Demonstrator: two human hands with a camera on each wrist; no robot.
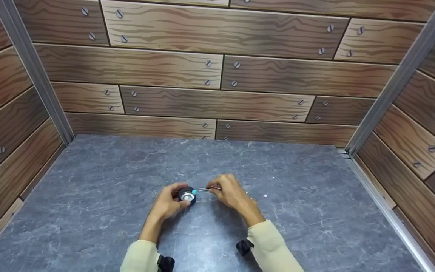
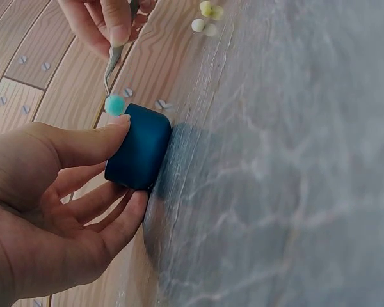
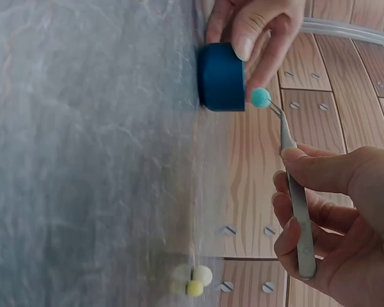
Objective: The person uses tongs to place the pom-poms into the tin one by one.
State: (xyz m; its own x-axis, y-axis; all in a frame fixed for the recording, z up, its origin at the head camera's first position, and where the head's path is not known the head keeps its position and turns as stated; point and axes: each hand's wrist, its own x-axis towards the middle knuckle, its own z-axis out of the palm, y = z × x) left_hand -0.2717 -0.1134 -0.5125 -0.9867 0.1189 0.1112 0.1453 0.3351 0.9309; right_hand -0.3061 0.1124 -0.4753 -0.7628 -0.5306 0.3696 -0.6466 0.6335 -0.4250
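Note:
My left hand grips a small dark blue round cup by its sides, thumb at the rim, with the cup's base on the tabletop. From above, its inside looks silvery. In my right hand I pinch a pair of metal tweezers with a bent tip. Held in the tweezers' tip is a turquoise pompom, which sits at the cup's rim in both wrist views and overlaps the rim in the head view.
A pale pompom and a yellow pompom lie on the grey marbled table, to the right of my right hand. Wood-patterned walls with metal corner posts enclose the table's back and sides.

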